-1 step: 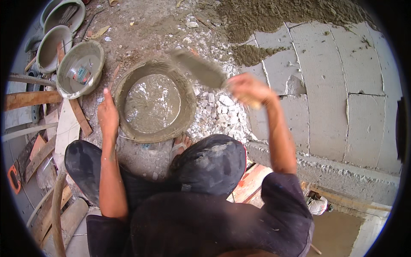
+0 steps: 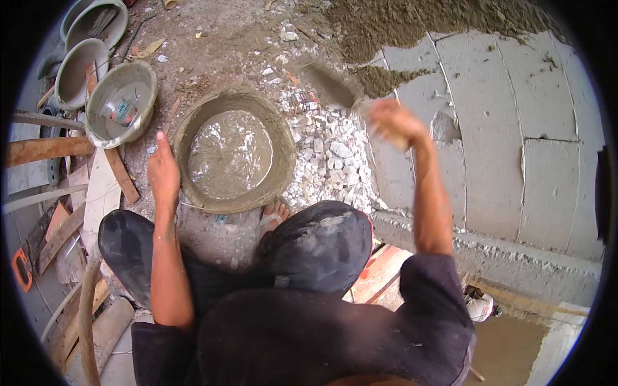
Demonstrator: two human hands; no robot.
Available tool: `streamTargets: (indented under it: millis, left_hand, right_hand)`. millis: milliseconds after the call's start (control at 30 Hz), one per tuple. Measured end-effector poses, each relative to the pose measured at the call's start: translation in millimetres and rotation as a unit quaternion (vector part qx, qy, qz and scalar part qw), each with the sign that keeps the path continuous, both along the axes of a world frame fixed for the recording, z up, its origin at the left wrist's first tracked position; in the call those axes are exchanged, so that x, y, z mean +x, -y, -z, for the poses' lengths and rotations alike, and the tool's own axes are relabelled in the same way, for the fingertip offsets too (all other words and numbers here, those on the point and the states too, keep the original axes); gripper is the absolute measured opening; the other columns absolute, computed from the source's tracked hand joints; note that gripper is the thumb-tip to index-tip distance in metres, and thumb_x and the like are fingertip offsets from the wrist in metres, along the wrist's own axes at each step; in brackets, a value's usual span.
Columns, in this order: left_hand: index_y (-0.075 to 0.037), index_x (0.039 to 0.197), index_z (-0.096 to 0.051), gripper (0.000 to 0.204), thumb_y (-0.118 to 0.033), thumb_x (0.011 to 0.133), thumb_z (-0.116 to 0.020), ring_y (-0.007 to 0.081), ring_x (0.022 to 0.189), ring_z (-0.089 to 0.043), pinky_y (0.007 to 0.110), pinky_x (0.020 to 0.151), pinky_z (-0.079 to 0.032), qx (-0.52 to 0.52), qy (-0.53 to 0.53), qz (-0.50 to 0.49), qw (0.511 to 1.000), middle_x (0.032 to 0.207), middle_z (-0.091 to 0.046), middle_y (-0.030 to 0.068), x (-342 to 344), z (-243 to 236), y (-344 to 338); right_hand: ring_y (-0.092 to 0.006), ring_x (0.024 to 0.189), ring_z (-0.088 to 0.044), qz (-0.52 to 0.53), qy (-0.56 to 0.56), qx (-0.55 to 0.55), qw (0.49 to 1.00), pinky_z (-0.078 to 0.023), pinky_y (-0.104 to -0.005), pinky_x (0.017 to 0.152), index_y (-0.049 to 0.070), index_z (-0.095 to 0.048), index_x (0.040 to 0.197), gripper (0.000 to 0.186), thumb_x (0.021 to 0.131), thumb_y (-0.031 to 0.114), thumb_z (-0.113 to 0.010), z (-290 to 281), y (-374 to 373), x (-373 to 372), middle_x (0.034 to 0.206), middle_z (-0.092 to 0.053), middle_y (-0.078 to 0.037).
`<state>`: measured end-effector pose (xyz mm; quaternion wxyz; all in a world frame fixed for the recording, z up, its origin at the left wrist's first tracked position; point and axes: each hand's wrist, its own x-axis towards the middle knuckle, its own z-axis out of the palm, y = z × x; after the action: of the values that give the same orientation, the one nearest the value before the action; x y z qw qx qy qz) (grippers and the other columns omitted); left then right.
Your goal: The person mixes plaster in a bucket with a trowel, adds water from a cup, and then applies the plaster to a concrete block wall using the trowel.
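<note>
My right hand point(image 2: 394, 121), blurred by motion, is closed round the pale handle of a trowel point(image 2: 331, 83). Its mortar-grey blade points up and left, over the rubble near the block wall point(image 2: 483, 96). A round bucket point(image 2: 277, 186) with mortar-caked sides stands before my knees, holding wet grey mortar point(image 2: 228, 154). My left hand point(image 2: 163, 172) is at the bucket's left side, thumb stretched out. Its other fingers are hidden, so whether they grip the rim does not show. Fresh mortar point(image 2: 386, 26) covers the upper part of the wall.
Several grey basins point(image 2: 143, 122) stand at the upper left. Wooden planks point(image 2: 48, 149) and an orange-handled tool point(image 2: 21, 270) lie along the left. White stone rubble point(image 2: 331, 161) fills the ground between bucket and wall. A concrete ledge point(image 2: 515, 264) runs along the lower right.
My right hand and the trowel have moved right, away from the bucket and closer to the wall. My left hand and the bucket have stayed nearly still.
</note>
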<state>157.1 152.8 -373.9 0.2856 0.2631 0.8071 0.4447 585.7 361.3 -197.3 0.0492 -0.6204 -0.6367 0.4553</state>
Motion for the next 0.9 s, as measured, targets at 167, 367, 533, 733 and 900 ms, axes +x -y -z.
streamTargets:
  millis: [167,367,533,733,900]
  left_hand:
    - [0.012,0.077,-0.06,0.075,-0.055,0.102,-0.037,0.03,0.062,-0.05,0.048,0.065,-0.039,0.013,-0.035,0.001,0.999,0.063,-0.057,0.0236,7.0,3.9,6.3]
    - [0.007,0.088,-0.066,0.065,-0.051,0.102,-0.04,0.0368,0.071,-0.062,0.046,0.072,-0.046,0.015,-0.036,0.048,0.998,0.078,-0.064,0.0293,18.3,-22.0,-2.9]
    - [0.006,0.088,-0.067,0.064,-0.052,0.101,-0.041,0.0459,0.074,-0.063,0.05,0.071,-0.047,0.046,-0.044,0.099,0.993,0.077,-0.063,0.0307,40.8,-37.0,-4.9]
    - [0.006,0.087,-0.068,0.066,-0.053,0.101,-0.04,0.0487,0.074,-0.063,0.053,0.07,-0.047,0.044,-0.024,0.091,0.995,0.074,-0.062,0.0321,32.8,-32.3,8.9]
    - [0.005,0.088,-0.068,0.064,-0.052,0.101,-0.04,0.0495,0.077,-0.062,0.052,0.071,-0.047,0.056,-0.034,0.051,0.997,0.076,-0.062,0.0319,19.3,-15.6,9.8]
  right_hand:
    - [-0.0058,0.05,-0.041,0.16,0.045,0.339,0.926,-0.032,-0.0277,0.043,0.001,-0.064,0.091,0.024,0.094,0.025,-0.062,-66.7,15.0,37.3,0.059,-0.044,0.004]
    - [-0.0257,0.057,-0.06,-0.164,0.239,0.307,0.907,-0.043,-0.0435,0.052,0.0,-0.062,0.09,0.021,0.089,0.022,-0.062,-10.2,91.1,-59.2,0.07,-0.061,-0.014]
    - [-0.0391,0.076,-0.068,-0.321,0.346,0.309,0.826,-0.053,-0.0483,0.065,0.003,-0.061,0.094,0.012,0.088,0.009,-0.053,102.9,111.1,-120.6,0.091,-0.069,-0.022]
    - [-0.0422,0.081,-0.067,-0.426,0.212,0.128,0.87,-0.052,-0.0499,0.075,0.0,-0.062,0.096,0.025,0.088,0.024,-0.062,132.2,132.6,-146.5,0.082,-0.068,-0.023]
    - [-0.044,0.076,-0.066,-0.324,0.238,0.156,0.902,-0.051,-0.0505,0.071,0.002,-0.061,0.099,0.028,0.086,0.027,-0.068,124.5,153.8,-117.2,0.077,-0.066,-0.024]
